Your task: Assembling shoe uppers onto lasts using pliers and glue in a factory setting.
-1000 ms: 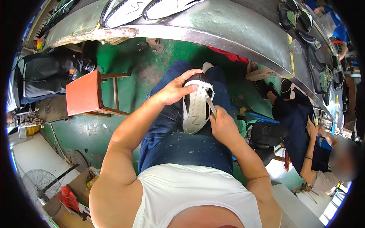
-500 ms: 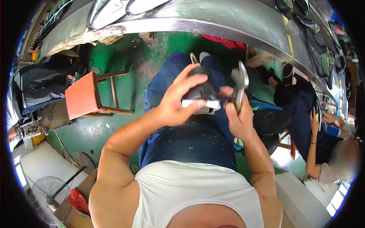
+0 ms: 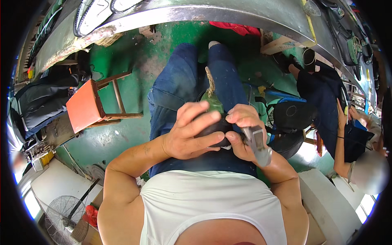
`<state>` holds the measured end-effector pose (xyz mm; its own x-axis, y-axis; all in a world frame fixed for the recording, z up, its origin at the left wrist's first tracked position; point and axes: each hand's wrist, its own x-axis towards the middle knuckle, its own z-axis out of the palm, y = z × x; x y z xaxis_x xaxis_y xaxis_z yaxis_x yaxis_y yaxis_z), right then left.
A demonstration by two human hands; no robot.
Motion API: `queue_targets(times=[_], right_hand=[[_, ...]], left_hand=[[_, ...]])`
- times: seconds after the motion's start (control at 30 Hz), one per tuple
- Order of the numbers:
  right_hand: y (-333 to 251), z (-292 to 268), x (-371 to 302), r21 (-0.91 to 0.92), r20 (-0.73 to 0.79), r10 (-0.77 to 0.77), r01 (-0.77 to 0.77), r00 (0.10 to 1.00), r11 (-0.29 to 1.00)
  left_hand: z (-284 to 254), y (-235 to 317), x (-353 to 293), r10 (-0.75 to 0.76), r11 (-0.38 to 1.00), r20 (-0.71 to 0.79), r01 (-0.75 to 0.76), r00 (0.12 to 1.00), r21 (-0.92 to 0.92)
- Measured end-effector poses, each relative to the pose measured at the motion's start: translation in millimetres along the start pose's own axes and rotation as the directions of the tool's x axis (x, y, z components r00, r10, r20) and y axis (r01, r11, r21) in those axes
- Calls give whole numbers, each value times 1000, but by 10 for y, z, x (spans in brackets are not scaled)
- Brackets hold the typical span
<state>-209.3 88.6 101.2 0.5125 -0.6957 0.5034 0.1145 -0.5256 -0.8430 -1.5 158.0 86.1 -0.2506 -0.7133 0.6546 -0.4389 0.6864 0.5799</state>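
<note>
A black shoe upper [image 3: 219, 130] sits on a green last [image 3: 212, 102] above my lap, with a twisted rope loop [image 3: 210, 79] sticking up from its far end. My left hand [image 3: 183, 134] is wrapped round the left side of the shoe, its fingers across the top and partly blurred. At the shoe's right edge, my right hand [image 3: 243, 116] presses its fingertips and thumb against the black material. That same hand also keeps a pincers-like metal tool [image 3: 261, 151] in its grip, head pointing down toward me. Part of the shoe's near end is hidden by my hands.
A metal-topped workbench [image 3: 175, 14] with white shoe pieces [image 3: 96, 18] runs across the far side. Left stands an orange-seated stool [image 3: 85, 105]; a wire fan [image 3: 65, 216] is lower left. Another person [image 3: 322, 110] works at right, beside a black bag [image 3: 292, 114].
The shoe has been turned and lowered toward me, bringing the green last and rope into sight. My right hand has come in against it, and the tool's head has swung from upward to downward.
</note>
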Motion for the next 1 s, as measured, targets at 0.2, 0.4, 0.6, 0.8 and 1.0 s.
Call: queue_targets(times=[0.2, 0.4, 0.6, 0.8, 1.0], right_hand=[[2, 20, -52, -7, 22, 3, -3, 1000, 1000], [116, 99, -61, 43, -38, 40, -39, 998, 998], [143, -341, 107, 374, -48, 712, -649, 700, 663], [361, -543, -499, 342, 82, 922, -879, 379, 331], [255, -519, -341, -354, 311, 823, -746, 475, 564]], left_hand=[[-90, -45, 167, -178, 933, 328, 265, 928, -243], [-204, -58, 354, -192, 933, 353, 282, 916, -224], [-434, -374, 577, -725, 614, -103, 572, 681, -543], [18, -482, -526, -927, 300, 147, 919, 344, -256], [243, -632, -158, -803, 590, 256, 781, 539, 204]])
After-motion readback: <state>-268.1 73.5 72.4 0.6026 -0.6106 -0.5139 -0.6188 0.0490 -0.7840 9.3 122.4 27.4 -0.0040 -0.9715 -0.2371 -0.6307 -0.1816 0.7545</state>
